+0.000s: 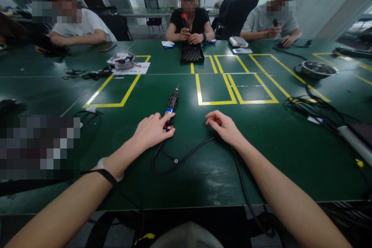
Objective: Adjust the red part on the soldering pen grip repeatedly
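Observation:
An electric screwdriver [172,102] with a dark body and a blue band lies on the green table, its bit pointing away from me. My left hand [152,128] is closed loosely over its rear part, index finger and thumb crossing the tool. Small red and orange parts [168,128] show between them. A black cable [188,155] loops from the tool's back end, passes under my right hand and drops over the near edge. My right hand [222,124] hovers or rests above that cable, fingers loosely curled and slightly apart, with nothing visible in them.
Yellow tape rectangles [217,103] mark the green table [174,193]. A black tray [192,55] stands before a person opposite; people sit at both sides. One metal bowl [122,61] is at left, another bowl [318,69] at right. Tangled cables [314,106] lie at right.

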Tool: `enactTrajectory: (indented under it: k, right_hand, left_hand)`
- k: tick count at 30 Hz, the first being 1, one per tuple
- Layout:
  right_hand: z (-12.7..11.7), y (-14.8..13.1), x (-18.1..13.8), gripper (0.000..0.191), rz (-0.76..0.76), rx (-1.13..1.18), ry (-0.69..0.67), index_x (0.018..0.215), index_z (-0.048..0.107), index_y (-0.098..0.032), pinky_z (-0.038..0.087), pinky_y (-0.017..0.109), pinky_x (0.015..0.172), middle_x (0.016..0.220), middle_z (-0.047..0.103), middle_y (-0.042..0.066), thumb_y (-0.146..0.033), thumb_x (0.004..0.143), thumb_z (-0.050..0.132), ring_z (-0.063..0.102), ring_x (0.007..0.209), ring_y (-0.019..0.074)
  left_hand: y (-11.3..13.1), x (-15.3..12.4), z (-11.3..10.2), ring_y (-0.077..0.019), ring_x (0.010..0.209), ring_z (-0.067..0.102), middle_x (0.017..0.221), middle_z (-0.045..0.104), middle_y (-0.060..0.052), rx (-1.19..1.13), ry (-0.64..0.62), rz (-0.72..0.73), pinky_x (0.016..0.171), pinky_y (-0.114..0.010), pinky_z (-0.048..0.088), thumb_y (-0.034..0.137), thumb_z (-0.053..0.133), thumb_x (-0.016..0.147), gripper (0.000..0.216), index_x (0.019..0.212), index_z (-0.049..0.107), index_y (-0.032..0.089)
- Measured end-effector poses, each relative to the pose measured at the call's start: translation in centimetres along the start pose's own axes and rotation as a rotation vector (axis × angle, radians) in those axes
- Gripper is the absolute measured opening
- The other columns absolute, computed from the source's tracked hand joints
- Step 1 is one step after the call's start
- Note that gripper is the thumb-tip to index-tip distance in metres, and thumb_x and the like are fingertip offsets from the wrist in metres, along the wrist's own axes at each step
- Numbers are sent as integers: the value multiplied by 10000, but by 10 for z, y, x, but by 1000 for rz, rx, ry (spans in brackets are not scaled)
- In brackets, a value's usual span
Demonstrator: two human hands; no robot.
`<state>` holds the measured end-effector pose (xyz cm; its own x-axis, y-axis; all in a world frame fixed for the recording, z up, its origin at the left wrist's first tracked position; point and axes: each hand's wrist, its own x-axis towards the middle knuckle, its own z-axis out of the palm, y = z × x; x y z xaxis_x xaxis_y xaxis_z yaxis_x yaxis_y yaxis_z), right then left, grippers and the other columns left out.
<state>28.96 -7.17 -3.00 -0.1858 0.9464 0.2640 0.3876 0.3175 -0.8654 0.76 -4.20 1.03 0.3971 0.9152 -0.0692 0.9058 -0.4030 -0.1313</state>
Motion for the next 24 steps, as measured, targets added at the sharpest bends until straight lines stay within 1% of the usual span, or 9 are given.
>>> enactTrajectory:
  k: [3,8,11,14,18,21,24]
  right_hand:
    - [1,0,0,188,2,9,-10,1061,579,-184,468,300,729,890,675,42,-194,889,502,631,830,173]
    - [3,0,-1,199,3,20,-30,1084,563,-194,468,290,726,896,666,36,-199,894,503,627,840,167]
    - [4,0,-1,200,8,26,-37,1086,562,-191,469,285,722,892,661,36,-200,895,504,624,836,163]
    - [4,0,-2,200,11,28,-43,1088,563,-183,468,285,716,890,660,38,-205,897,506,621,824,161]
    - [5,-1,-2,201,22,27,-52,1087,565,-175,470,286,709,895,662,43,-208,896,509,619,823,163]
    - [5,-2,-2,200,27,19,-58,1084,567,-176,473,285,708,898,666,43,-209,895,510,622,821,161]
    - [5,-2,-2,195,29,3,-62,1082,569,-184,477,283,702,899,671,41,-216,898,511,625,815,159]
  left_hand:
    - [-31,0,2,-309,960,588,1044,576,-116,37,-29,-67,780,-359,417,644,343,894,696,1514,325,330]
    - [-88,1,10,-346,1009,566,1078,600,-153,119,-39,-170,827,-395,388,657,332,900,714,1516,340,297]
    - [-121,3,15,-343,1041,543,1122,617,-140,174,-26,-215,877,-409,354,636,334,920,679,1504,363,291]
    - [-147,5,19,-325,1056,512,1151,639,-109,238,-9,-246,942,-424,302,630,359,923,666,1487,392,278]
    - [-166,9,21,-303,1057,493,1149,658,-105,336,-36,-262,987,-426,252,640,344,927,694,1499,377,249]
    - [-171,13,20,-298,1073,486,1180,650,-109,352,-60,-263,1019,-456,209,605,315,951,674,1514,350,238]
    - [-170,17,19,-309,1092,483,1213,636,-134,319,-89,-262,1027,-478,190,582,313,960,679,1519,342,197]
